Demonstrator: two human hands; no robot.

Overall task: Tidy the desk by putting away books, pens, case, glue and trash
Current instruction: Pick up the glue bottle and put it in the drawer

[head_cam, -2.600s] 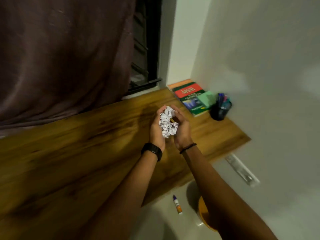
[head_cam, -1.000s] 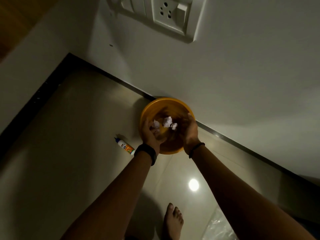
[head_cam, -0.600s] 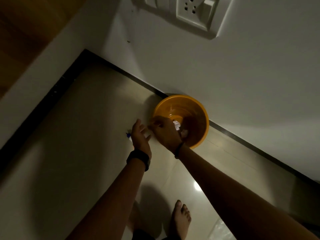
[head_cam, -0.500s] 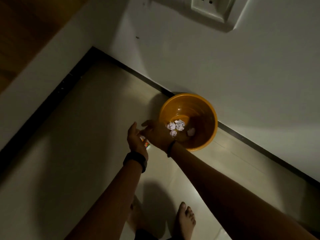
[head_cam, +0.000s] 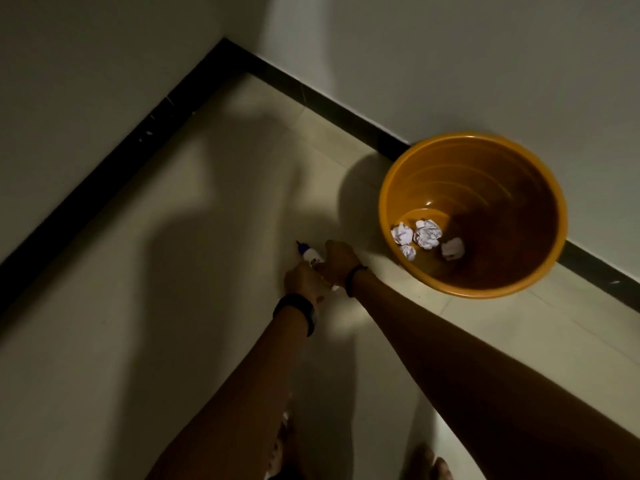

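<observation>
just beside orange bin (head_cam: 485, 174), right hand (head_cam: 341, 263) fingers curl round glue bottle (head_cam: 307, 255); left hand (head_cam: 302, 283) fingers hidden, cannot tell.

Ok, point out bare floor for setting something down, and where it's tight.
Widest bare floor lies between the black skirting and the glue bottle, out to the corner. A smaller strip runs in front of the orange bin, right of the right arm. Tight: left hand and right hand meet at the glue bottle beside the bin.
</observation>
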